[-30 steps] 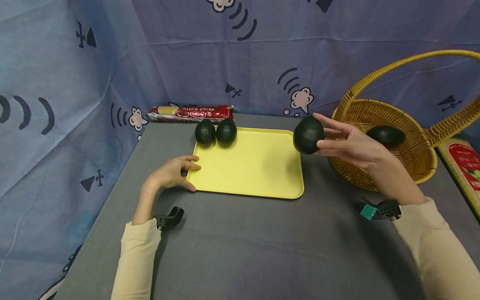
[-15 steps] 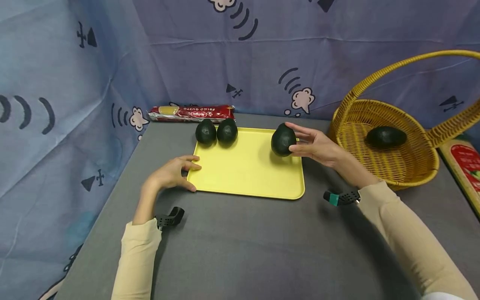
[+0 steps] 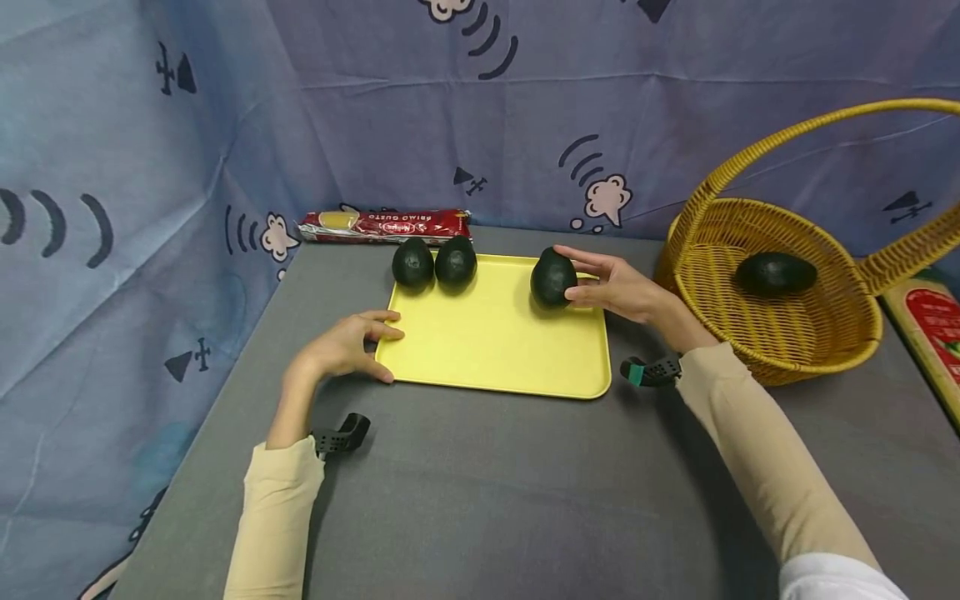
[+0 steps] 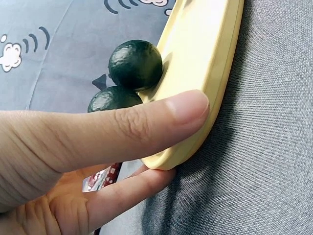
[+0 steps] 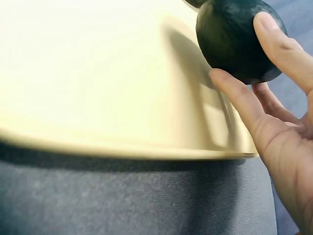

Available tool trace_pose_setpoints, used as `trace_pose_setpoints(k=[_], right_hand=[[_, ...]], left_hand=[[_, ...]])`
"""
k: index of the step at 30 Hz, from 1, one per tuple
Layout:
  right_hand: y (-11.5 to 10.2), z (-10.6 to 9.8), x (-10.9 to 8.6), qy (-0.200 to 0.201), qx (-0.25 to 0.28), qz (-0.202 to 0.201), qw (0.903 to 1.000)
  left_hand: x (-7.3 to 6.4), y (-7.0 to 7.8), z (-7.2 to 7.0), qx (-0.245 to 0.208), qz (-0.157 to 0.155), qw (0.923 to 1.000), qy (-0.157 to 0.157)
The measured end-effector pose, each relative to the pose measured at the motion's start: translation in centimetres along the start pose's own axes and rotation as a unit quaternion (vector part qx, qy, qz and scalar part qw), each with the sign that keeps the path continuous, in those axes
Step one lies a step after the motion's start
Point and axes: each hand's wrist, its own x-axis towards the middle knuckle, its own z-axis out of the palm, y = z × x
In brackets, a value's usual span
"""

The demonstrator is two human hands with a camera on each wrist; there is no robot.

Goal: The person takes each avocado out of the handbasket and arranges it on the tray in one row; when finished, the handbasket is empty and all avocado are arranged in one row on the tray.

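Observation:
A dark green avocado (image 3: 553, 278) is between the fingers and thumb of my right hand (image 3: 618, 287), over the right part of the yellow tray (image 3: 480, 342). In the right wrist view the held avocado (image 5: 239, 41) has the thumb on one side and fingertips underneath. My left hand (image 3: 337, 348) holds the tray's left edge near its front corner, and the left wrist view shows the thumb across the rim with a finger touching the corner. Two more avocados, one on the left (image 3: 412, 265) and one beside it (image 3: 455, 265), stand side by side at the tray's back left.
A yellow wicker basket (image 3: 840, 350) with a tall handle stands at the right, with one avocado (image 3: 776, 274) inside. Behind the tray lies a red pasta packet (image 3: 382, 226). Another package (image 3: 930, 333) lies right of the basket. Patterned blue cloth hangs behind the grey table (image 3: 480, 500).
My right hand has carried the avocado left from beside the basket and lowered it over the tray's right part. The left hand and the two avocados at back left stay put.

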Motion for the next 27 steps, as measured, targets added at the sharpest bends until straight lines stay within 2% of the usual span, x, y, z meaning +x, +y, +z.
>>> trace_pose_setpoints(k=[11, 27], right_hand=[[0.8, -0.1, 1.4, -0.003, 0.041, 0.003, 0.9991], [0.7, 1.0, 2.7, 0.001, 0.056, -0.001, 0.9984]], left_hand=[[0.1, -0.2, 0.1, -0.007, -0.014, 0.9999, -0.003], [0.1, -0.2, 0.1, 0.000, -0.012, 0.9999, -0.001]])
